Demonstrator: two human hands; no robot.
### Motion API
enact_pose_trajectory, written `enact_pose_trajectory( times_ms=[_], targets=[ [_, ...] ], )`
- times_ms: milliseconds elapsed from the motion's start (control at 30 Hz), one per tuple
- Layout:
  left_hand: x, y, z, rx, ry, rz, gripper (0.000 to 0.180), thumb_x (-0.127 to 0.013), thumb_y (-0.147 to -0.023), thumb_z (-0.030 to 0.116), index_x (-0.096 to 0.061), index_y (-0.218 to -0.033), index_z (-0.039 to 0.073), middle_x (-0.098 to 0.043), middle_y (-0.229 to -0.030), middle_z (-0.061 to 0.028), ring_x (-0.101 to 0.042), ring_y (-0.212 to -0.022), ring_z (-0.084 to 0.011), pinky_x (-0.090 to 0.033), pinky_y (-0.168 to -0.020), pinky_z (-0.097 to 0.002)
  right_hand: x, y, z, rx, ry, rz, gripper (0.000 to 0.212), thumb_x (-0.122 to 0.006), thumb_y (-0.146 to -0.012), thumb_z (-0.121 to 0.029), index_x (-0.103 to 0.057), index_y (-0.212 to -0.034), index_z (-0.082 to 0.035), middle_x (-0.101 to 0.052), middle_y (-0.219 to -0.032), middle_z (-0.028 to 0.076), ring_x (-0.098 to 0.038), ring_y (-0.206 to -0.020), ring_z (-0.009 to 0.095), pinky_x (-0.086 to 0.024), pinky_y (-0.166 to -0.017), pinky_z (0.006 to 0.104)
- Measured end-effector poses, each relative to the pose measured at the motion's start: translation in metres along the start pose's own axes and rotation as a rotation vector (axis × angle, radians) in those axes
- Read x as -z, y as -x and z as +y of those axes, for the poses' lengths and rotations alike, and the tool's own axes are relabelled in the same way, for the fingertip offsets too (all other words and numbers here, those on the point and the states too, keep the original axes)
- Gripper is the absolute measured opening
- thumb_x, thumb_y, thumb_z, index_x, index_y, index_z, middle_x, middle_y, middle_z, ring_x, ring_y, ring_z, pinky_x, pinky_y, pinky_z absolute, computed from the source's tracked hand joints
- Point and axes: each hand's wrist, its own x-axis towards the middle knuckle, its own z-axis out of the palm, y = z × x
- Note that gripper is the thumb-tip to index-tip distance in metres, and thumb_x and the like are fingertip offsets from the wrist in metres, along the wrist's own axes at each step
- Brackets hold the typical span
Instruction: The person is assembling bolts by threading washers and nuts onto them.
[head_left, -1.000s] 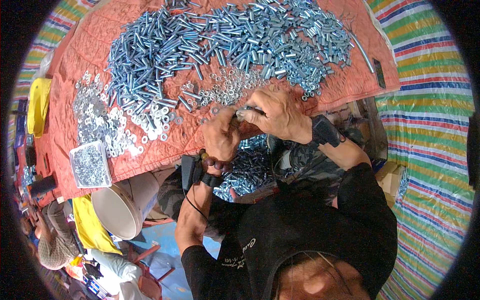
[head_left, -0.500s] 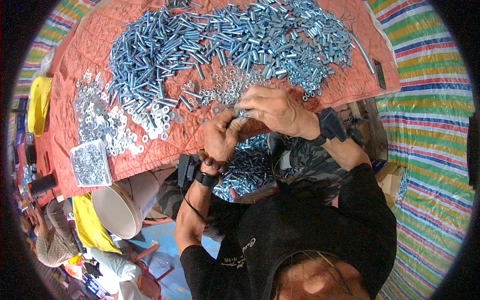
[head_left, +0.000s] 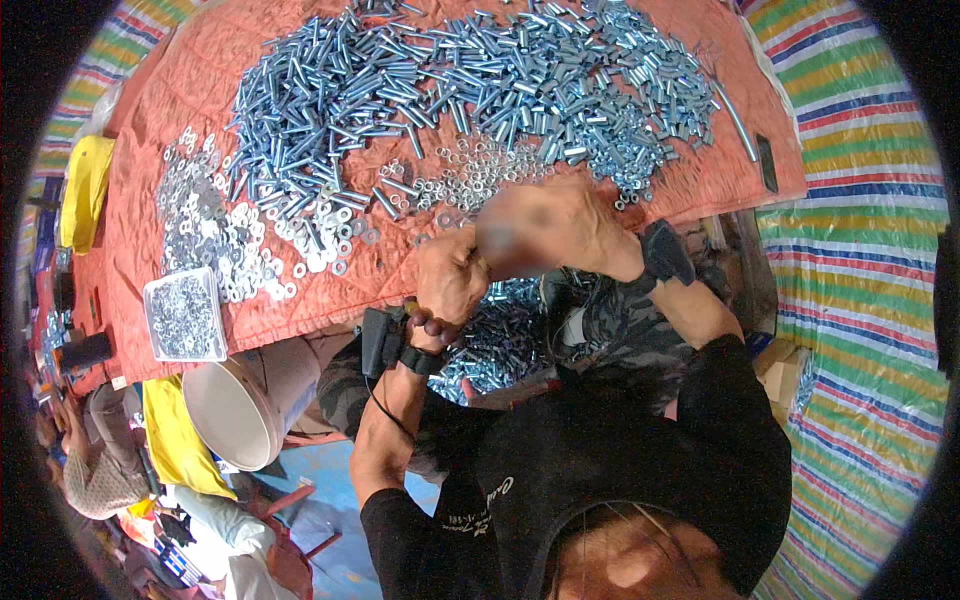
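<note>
Both hands meet at the near edge of the table, in front of a scatter of small ring washers (head_left: 480,172). My left hand (head_left: 450,278) has its fingers curled in, thumb side toward the other hand. Over it comes my right hand (head_left: 565,225), fingers bunched against the left fingertips. A blurred patch covers the fingertips, so whatever small metal piece lies between them cannot be made out. Beyond the hands are a pile of bluish metal rods (head_left: 310,110) and a heap of short metal sleeves (head_left: 590,85). Flat washers (head_left: 240,240) spread to the left.
Red quilted cloth (head_left: 300,325) covers the table. A square white tub (head_left: 190,357) of small parts stands near its left front edge, above a white bucket (head_left: 275,430). Dark metal parts (head_left: 500,335) lie below my hands. Another person (head_left: 105,485) sits at lower left.
The whole view has shifted slightly. My hands stay together at the table edge; the shiny bit seen between the fingertips before is now blurred over.
</note>
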Motion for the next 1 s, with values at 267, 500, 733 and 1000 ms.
enact_pose_trajectory(
  times_ms=[267, 500, 733, 1000],
  targets=[
    [-0.019, 0.027, -0.029, 0.029, 0.001, -0.554, 0.024, -0.075, -0.073, 0.017, -0.07, -0.094, 0.006, -0.067, -0.086, -0.0175, -0.066, -0.077, -0.035, -0.051, -0.068, -0.0397, -0.002, -0.038, 0.051, -0.198, 0.282, 0.111, 0.022, -0.064, -0.081, -0.023, -0.065, -0.083, -0.001, -0.062, -0.076, 0.016, -0.061, -0.069, 0.033, -0.046, -0.061, 0.0408],
    [-0.01, 0.026, -0.041, 0.069, -0.052, -0.433, 0.021, -0.071, -0.076, 0.014, -0.069, -0.094, 0.005, -0.067, -0.082, -0.0173, -0.066, -0.074, -0.0332, -0.051, -0.066, -0.038, -0.024, -0.057, 0.089, -0.151, 0.534, 0.221, 0.026, -0.071, -0.075, -0.027, -0.062, -0.086, -0.006, -0.06, -0.08, 0.013, -0.06, -0.073, 0.034, -0.046, -0.063, 0.046],
    [0.046, -0.008, -0.046, 0.064, -0.08, 0.112, 0.026, -0.064, -0.073, 0.007, -0.067, -0.098, 0.007, -0.066, -0.087, -0.0195, -0.064, -0.078, -0.0364, -0.05, -0.066, -0.0384, -0.031, -0.062, 0.079, -0.041, 0.412, 0.171, 0.023, -0.072, -0.073, -0.019, -0.061, -0.087, -0.005, -0.061, -0.082, 0.012, -0.061, -0.074, 0.033, -0.048, -0.063, 0.0408],
    [0.057, -0.045, -0.057, 0.092, -0.743, -0.028, 0.032, -0.07, -0.069, 0.026, -0.066, -0.1, 0.016, -0.054, -0.088, -0.0138, -0.059, -0.075, -0.0369, -0.047, -0.065, -0.0439, -0.014, -0.062, 0.077, -0.25, -0.295, 0.212, 0.019, -0.065, -0.078, -0.014, -0.065, -0.091, 0.0, -0.067, -0.082, 0.01, -0.066, -0.074, 0.018, -0.053, -0.063, 0.0319]
  ],
)
